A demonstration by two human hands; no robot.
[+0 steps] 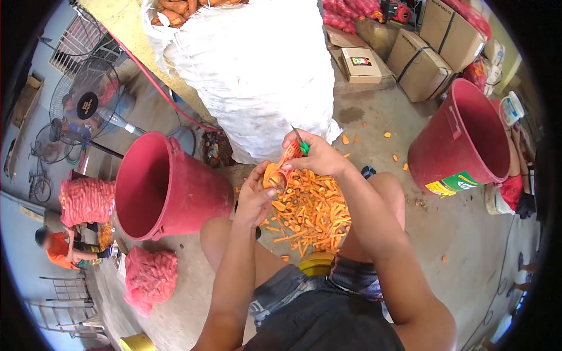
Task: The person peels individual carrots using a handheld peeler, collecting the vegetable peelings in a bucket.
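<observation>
Near the middle of the head view, my left hand (254,196) has its fingers closed round an orange vegetable piece (271,177). My right hand (316,157) is just to the right of it, closed round an orange-red peeler-like tool (288,157) that touches the piece. A knife with a green handle (303,147) is also in my right hand, its blade pointing up and left. Below both hands, a heap of orange peelings and cut pieces (316,205) lies on the floor between my legs.
A large white sack (252,76) stands ahead. Red tubs stand at left (196,187) and right (436,140). Pink mesh bags (149,275), a fan (88,105) and a seated person in orange (58,248) are at left. Cardboard boxes (418,64) stand at the back right.
</observation>
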